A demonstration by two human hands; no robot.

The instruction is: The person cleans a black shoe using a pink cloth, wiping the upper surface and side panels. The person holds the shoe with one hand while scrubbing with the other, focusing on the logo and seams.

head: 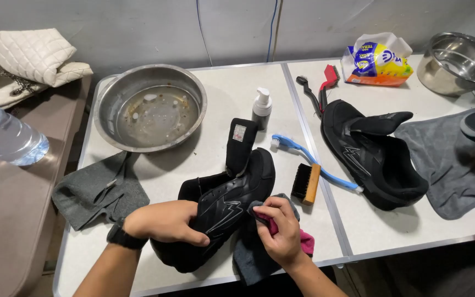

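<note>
Left hand [166,221] clamps black shoe [221,209], right hand [281,231] pinches grey-pink cloth [259,242] against it, yellow-blue packet [376,61] at two o'clock.

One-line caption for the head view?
Left hand steadies a black shoe while right hand presses a grey-pink cloth against it.

Both forearms entered from the lower edge and angled inward toward each other. Left hand [163,223] lay palm-down, fingers curled around a black shoe [221,212], thumb toward the right; a dark band sat on its wrist. Right hand [281,231] was closed, fingertips pinched over a grey cloth [251,256] pressed at the shoe's side. Knuckles faced up. Right thumb position was probably tucked beneath; not resolvable from this view.
</note>
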